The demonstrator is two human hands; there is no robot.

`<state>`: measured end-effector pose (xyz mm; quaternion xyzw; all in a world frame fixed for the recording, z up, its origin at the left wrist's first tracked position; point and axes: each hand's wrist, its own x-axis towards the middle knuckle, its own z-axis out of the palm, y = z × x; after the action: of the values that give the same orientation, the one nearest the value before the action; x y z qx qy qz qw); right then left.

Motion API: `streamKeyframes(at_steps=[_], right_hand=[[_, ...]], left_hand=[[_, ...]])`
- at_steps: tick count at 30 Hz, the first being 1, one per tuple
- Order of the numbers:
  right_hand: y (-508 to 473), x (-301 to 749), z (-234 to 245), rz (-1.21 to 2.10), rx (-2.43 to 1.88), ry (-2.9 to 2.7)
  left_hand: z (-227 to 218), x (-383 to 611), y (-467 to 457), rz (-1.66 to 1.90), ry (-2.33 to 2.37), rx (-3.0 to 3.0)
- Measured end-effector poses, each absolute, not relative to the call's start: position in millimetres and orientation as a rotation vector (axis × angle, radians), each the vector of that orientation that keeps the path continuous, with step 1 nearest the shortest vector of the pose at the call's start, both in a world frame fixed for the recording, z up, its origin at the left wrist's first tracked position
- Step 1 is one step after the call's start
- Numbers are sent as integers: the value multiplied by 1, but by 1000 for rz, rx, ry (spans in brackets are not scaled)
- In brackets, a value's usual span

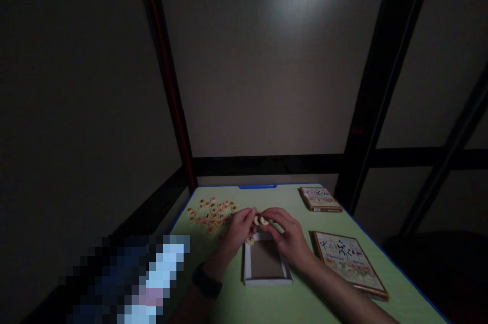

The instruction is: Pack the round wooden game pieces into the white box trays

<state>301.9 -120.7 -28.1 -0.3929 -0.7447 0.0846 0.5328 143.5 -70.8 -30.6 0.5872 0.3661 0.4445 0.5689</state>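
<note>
My left hand (pixel 241 228) and my right hand (pixel 286 232) meet above the far end of a shallow white box tray (pixel 267 282). A few round Chinese chess pieces (pixel 264 221) are pinched between the fingers of both hands, standing on edge in a short row. One more chess piece (pixel 249 239) lies at the tray's far left corner, just below my left fingers. The tray's brown floor shows in its near part; my hands cover some of the far end. Left of my hands, many loose chess pieces (pixel 213 211) with red or dark characters are scattered on the table.
The green table (pixel 229 301) has a blue edge. On its right lies a Chinese chess box lid (pixel 348 260), with a smaller-looking boxed set (pixel 320 199) behind it. A grey panel wall (pixel 267 85) rises behind the table. A blurred-out patch covers the lower left.
</note>
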Motion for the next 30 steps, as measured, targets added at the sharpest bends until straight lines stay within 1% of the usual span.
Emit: streamKeyframes(at_steps=[7, 14, 17, 22, 26, 30], right_hand=[[-119, 299, -37, 35, -940, -1960], [-119, 302, -38, 23, -1074, -2154], [-120, 300, -39, 3, -1166, -2305], [-123, 294, -42, 48, -1240, -2433], [-120, 296, -45, 170, -1282, -2354], [-116, 299, -49, 259, -1231, -2282]], left_hand=[[-34, 145, -72, 998, 918, 1579], [-14, 121, -64, 1053, 1378, 1949], [-5, 111, -65, 915, 1470, 2144], [-4, 103, -75, 557, 1265, 2382], [-12, 103, -78, 456, 1198, 2465], [-17, 107, -76, 393, 1222, 2514]])
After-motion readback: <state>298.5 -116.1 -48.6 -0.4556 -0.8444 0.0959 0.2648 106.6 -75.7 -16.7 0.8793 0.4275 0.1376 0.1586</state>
